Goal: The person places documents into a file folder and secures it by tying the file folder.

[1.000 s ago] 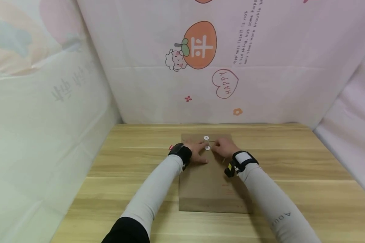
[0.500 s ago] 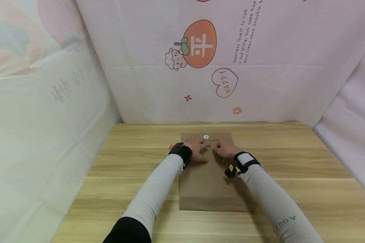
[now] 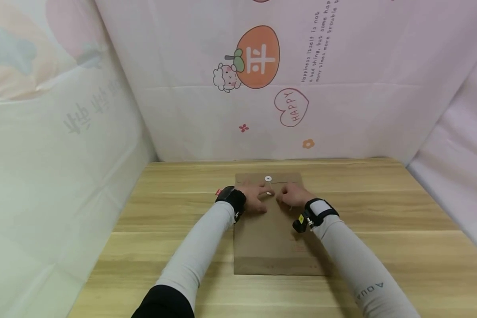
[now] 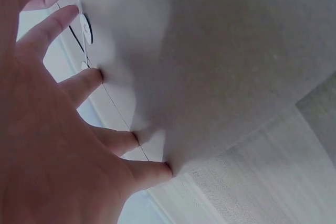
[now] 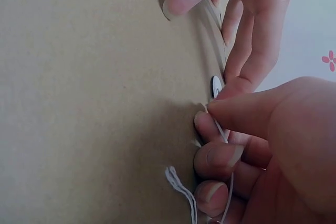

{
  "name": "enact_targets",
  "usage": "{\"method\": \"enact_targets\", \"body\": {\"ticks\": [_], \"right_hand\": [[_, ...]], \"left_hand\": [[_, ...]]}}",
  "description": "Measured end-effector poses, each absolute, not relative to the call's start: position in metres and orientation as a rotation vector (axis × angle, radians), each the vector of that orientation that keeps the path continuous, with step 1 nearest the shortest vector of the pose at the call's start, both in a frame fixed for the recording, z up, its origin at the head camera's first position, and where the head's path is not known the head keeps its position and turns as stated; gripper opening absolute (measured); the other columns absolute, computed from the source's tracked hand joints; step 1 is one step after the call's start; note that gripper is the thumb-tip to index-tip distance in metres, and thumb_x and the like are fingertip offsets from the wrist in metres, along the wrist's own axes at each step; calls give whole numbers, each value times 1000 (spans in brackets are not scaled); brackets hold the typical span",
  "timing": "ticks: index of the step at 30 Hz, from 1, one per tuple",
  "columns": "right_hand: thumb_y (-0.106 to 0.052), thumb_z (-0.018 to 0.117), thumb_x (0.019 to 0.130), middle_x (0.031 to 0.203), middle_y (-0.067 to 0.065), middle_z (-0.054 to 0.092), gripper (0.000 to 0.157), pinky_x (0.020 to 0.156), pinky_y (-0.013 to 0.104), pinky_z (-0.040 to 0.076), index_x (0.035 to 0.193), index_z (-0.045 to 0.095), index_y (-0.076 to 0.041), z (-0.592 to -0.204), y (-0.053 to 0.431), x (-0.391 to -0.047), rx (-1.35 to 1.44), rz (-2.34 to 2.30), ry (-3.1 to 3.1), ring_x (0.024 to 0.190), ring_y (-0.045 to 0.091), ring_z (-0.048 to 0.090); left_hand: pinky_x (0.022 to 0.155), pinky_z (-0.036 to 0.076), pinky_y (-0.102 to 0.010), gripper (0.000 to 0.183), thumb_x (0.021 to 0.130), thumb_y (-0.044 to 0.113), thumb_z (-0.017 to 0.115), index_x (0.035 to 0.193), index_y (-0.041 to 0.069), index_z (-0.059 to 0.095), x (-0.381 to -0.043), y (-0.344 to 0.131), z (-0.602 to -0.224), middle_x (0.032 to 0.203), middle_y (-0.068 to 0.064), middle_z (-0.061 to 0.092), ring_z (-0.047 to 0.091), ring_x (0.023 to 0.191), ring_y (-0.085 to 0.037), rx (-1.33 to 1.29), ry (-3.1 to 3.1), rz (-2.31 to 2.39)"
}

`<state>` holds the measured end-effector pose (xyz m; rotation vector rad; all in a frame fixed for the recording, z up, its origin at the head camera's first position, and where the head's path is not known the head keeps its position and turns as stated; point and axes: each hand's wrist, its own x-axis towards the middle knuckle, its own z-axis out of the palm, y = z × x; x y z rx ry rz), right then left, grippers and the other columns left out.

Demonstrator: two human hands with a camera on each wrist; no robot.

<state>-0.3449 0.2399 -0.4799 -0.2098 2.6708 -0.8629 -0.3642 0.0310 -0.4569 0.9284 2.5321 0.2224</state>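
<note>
A flat brown kraft-paper document envelope [image 3: 270, 243] lies on the table. On and below its flap are two white button discs; the upper disc [image 3: 268, 179] shows fully, while left fingertips partly cover the lower one [image 3: 268, 193]. My left hand [image 3: 254, 196] rests on the envelope with spread fingers, their tips pressing the paper along the flap edge in the left wrist view. Close to the right, my right hand [image 3: 296, 195] pinches a thin white string [image 5: 226, 134] between thumb and forefinger. The string's frayed tail [image 5: 181, 187] hangs loose beside the curled fingers.
The wooden table [image 3: 175, 247] extends around the envelope on every side. Behind it hangs a white printed cloth [image 3: 206, 119], with more pale cloth to the left and right. A small red tag [image 3: 218, 192] shows by the left wristband.
Left fingertips shift slightly over the lower disc, covering more of it. My right hand stays nearly in place, still pinching the string. The head view drifts a little.
</note>
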Motion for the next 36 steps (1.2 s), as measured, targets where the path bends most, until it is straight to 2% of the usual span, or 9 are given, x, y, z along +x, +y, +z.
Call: {"method": "enact_targets", "body": {"ticks": [4, 11, 20, 25, 28, 32, 36], "right_hand": [[-16, 62, 98, 62, -1, 50, 26, 53, 28, 47, 76, 68, -5, -478, 239, -343, -232, -869, 2674, 57, 15, 55], [-15, 60, 100, 64, 0, 51, 25, 53, 28, 46, 80, 70, -4, -475, 239, -342, -235, -859, 2667, 58, 15, 55], [-13, 59, 100, 63, -2, 49, 26, 54, 27, 46, 78, 69, -5, -479, 241, -345, -276, -850, 2649, 57, 14, 54], [-16, 60, 100, 64, -3, 51, 26, 54, 27, 46, 79, 69, -5, -480, 243, -346, -321, -864, 2630, 58, 13, 55], [-16, 61, 100, 66, -4, 51, 25, 56, 28, 47, 81, 70, -5, -480, 246, -348, -384, -882, 2605, 59, 14, 55], [-17, 62, 101, 72, -3, 55, 21, 60, 29, 46, 86, 72, -5, -481, 253, -350, -478, -892, 2565, 64, 14, 56], [-17, 62, 101, 79, -3, 58, 18, 62, 29, 46, 93, 72, -5, -481, 259, -349, -532, -896, 2533, 69, 13, 56]], "left_hand": [[121, 15, -64, 57, 97, 40, 68, 149, 38, 47, -366, 30, -457, 170, -2, 23, 12, 154, -47, 948, 2528, 213], [111, 33, -62, 50, 92, 45, 72, 138, 43, 53, -375, 32, -464, 166, 9, 30, 30, 146, -43, 935, 2559, 188], [115, 27, -63, 49, 94, 40, 70, 140, 39, 52, -374, 32, -462, 167, 6, 29, 24, 150, -45, 948, 2539, 200], [111, 31, -65, 51, 91, 47, 73, 138, 43, 52, -379, 34, -465, 168, 7, 27, 24, 149, -46, 918, 2529, 174], [107, 36, -61, 47, 88, 51, 74, 131, 44, 55, -379, 33, -466, 167, 10, 27, 29, 146, -42, 903, 2542, 163], [108, 36, -59, 43, 87, 50, 76, 124, 39, 57, -375, 32, -465, 162, 10, 36, 31, 144, -43, 922, 2559, 182], [110, 34, -61, 46, 86, 51, 76, 125, 38, 55, -370, 30, -462, 161, 10, 35, 26, 146, -47, 919, 2540, 193]]}}
